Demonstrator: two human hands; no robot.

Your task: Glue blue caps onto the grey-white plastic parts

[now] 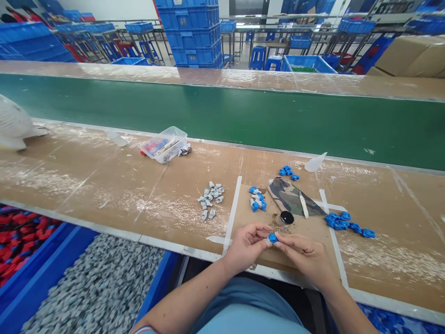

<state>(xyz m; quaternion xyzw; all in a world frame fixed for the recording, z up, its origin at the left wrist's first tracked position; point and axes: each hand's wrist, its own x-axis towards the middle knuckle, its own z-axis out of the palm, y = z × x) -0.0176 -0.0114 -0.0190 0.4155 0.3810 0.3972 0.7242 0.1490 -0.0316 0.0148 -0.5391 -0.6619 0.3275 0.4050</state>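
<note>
My left hand (247, 245) and my right hand (309, 257) meet at the front edge of the workbench, fingertips closed from both sides on a small blue plastic piece (272, 238). A bit of pale grey shows at its left end, mostly hidden by my left fingers. Just beyond my hands stands a small round pot of dark liquid (287, 218). Blue-and-grey pieces (257, 199) lie to its left. A white-handled knife (303, 205) rests on a camouflage cloth (287, 195). Loose blue pieces (347, 223) sit right of it, more blue pieces (288, 172) behind.
Grey pieces (210, 198) are scattered left of the taped cardboard. A clear plastic box (165, 144) with sticks stands farther left, a white nozzle-like piece (315, 162) at the back right. Beyond runs a green conveyor belt (222, 111). A blue bin (162, 278) of grey pieces sits below, front left.
</note>
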